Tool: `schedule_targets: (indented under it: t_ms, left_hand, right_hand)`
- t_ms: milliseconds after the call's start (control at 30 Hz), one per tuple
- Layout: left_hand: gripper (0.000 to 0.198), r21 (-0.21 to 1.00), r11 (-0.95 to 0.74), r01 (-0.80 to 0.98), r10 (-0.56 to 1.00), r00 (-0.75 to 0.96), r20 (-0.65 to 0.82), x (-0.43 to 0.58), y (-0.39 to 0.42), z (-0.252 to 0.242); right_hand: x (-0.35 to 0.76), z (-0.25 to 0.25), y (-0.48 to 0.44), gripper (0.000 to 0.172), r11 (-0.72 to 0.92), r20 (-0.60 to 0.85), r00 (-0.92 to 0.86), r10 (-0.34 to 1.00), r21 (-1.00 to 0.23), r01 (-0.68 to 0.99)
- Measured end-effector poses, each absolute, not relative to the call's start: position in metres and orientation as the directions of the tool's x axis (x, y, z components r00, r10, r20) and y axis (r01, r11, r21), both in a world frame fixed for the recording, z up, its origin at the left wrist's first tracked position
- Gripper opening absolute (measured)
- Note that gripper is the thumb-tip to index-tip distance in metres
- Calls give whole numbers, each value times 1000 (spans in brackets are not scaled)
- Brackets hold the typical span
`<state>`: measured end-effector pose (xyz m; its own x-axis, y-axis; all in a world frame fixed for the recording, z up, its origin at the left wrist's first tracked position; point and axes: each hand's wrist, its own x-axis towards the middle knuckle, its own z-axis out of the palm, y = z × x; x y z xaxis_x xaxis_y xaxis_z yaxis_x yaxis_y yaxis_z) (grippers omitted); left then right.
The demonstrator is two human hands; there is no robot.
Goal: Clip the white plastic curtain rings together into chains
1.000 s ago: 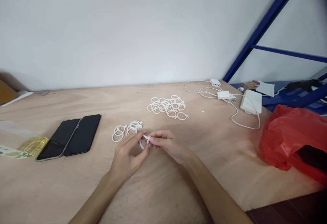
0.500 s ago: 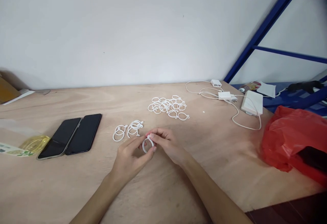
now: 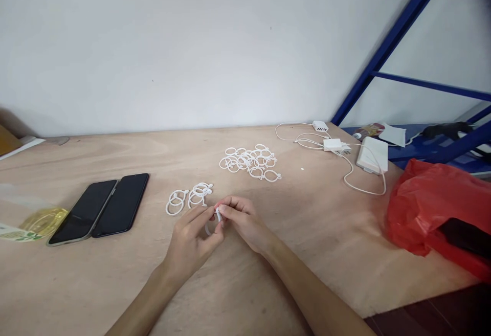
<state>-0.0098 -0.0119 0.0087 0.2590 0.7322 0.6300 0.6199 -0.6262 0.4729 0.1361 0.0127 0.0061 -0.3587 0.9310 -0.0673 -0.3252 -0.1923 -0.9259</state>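
Note:
Between my two hands is a white plastic ring (image 3: 208,230) with a small tab, like a curtain ring, partly hidden by fingers. My left hand (image 3: 194,236) is closed on the ring's side with thumb and fingers. With thumb and forefinger my right hand (image 3: 242,222) pinches the tab end at the top. Just beyond my left hand lies a small group of similar white rings (image 3: 195,194) on the wooden table (image 3: 215,295). Farther back, a larger pile of these rings (image 3: 249,160) lies loosely spread, some overlapping.
Two dark phones (image 3: 121,204) lie side by side at left, by a clear package with a yellow coil (image 3: 44,222). White chargers (image 3: 332,144) with cables and a white box (image 3: 373,154) are at the back right. A red plastic bag (image 3: 418,208) sits on the right edge.
The ring has turned between my hands, from showing its round face to a narrower, more edge-on view. My fingers have closed in around it. The whole view has shifted slightly.

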Motion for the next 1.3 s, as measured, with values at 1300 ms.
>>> schedule_targets:
  t_ms: [1300]
  left_hand:
    - [48, 713, -405, 572, 910, 182, 372, -9, -11, 11]
  right_hand:
    - [141, 21, 3, 18, 141, 166, -338, 926, -985, -99]
